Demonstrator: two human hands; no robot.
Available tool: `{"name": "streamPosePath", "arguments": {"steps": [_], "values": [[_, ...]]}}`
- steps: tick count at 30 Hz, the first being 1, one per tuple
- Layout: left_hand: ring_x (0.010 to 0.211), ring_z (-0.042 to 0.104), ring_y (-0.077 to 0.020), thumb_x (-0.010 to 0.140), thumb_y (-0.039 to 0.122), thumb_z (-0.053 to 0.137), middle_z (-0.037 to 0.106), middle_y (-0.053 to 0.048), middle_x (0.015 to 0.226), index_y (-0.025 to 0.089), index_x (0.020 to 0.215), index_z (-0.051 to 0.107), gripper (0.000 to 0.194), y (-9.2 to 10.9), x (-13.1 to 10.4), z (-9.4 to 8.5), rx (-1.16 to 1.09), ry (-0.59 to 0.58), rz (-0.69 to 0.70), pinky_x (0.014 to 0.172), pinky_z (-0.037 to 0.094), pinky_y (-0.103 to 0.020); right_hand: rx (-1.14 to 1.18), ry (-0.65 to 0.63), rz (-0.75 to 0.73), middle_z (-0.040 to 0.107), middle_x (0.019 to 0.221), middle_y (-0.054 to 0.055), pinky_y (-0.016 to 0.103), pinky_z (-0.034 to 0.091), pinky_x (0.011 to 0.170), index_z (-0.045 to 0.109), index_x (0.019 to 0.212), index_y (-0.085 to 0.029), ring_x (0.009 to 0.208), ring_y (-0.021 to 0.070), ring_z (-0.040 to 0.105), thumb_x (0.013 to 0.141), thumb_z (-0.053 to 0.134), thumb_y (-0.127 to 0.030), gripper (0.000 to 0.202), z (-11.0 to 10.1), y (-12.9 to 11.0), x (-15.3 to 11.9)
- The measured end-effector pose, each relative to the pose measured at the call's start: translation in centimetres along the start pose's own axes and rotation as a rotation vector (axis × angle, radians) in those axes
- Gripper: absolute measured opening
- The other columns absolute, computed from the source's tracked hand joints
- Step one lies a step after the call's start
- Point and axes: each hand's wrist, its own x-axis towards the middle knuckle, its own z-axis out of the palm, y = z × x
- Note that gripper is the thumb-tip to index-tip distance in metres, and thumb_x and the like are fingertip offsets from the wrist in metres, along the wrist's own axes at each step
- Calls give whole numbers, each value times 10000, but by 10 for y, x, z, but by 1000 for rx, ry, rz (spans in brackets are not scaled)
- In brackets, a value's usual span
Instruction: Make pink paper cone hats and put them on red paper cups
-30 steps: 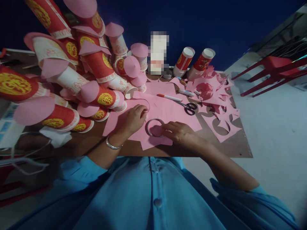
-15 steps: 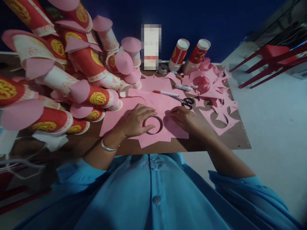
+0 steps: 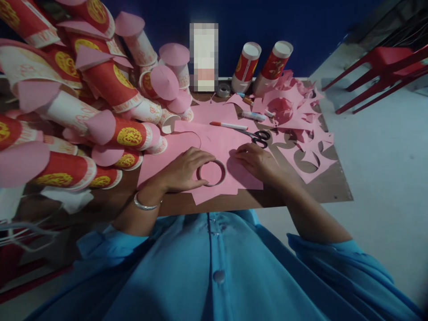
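On pink paper (image 3: 210, 140), our left hand (image 3: 185, 168) grips the flat, round ring (image 3: 224, 173) from its left, nearer than our right hand (image 3: 257, 161), curled, contents unclear.

Plain matt paper across the middle here, the pink sheets (image 3: 217, 138) smooth and flat, and the pink scraps (image 3: 307, 133) the same dull stock, crisp at the edges! Smooth-rimmed ring (image 3: 224, 174) on top, plastic or card, can't tell. Scissors (image 3: 260, 139) now: black plastic-looking handles, dark metal blades. The marker pen (image 3: 230, 126) shows smooth white plastic. Over to the paper cups (image 3: 130, 136), smooth printed walls, with the cones (image 3: 103, 126) in unglossed pink paper. And there's shine: a polished silvery metal bangle (image 3: 145, 207)! Soft blue cloth shirt (image 3: 167, 254), faintly lustrous; brown bench (image 3: 329, 189), smooth, wood-like; red stool (image 3: 388, 60), slick plastic.
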Motion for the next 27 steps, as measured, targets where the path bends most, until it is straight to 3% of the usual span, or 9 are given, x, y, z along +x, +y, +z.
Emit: {"name": "streamPosePath", "arguments": {"steps": [7,13,17,24,27], "values": [[1336,530,-313,883,333,763,629,-123,1447,205,1456,558,622,-1,-2,-2,22,18,-11,1137,465,-518,16,13,-1,728,1242,138,394,576,974,765,1236,-195,1133,268,694,1045,489,-214,336,5,4,1],[1293,601,-272,1003,279,604,683,-126,1355,162,1374,609,390,2,-10,-13,157,294,-156,1109,518,-477,24,13,2,724,1266,127,373,582,972,763,1240,-214,1111,250,707,1060,484,-258,335,2,3,-1],[1194,672,-257,981,232,640,739,-114,1251,145,1297,656,328,15,-22,-20,229,359,-198,1069,552,-437,18,3,3,717,1289,126,379,593,968,747,1271,-219,1117,254,708,1056,496,-265,333,1,3,-3],[1194,666,-286,966,233,676,734,-121,1270,177,1285,660,324,36,-41,-1,318,397,-277,1071,551,-479,19,-7,2,712,1301,134,389,600,993,747,1268,-208,1146,260,714,1030,527,-214,325,1,2,-4],[1196,653,-286,974,248,677,724,-118,1271,190,1280,659,312,44,-42,10,298,409,-241,1058,563,-478,18,-4,-1,711,1302,129,378,594,1004,744,1267,-212,1141,249,716,1036,526,-216,318,0,2,-5]]}}
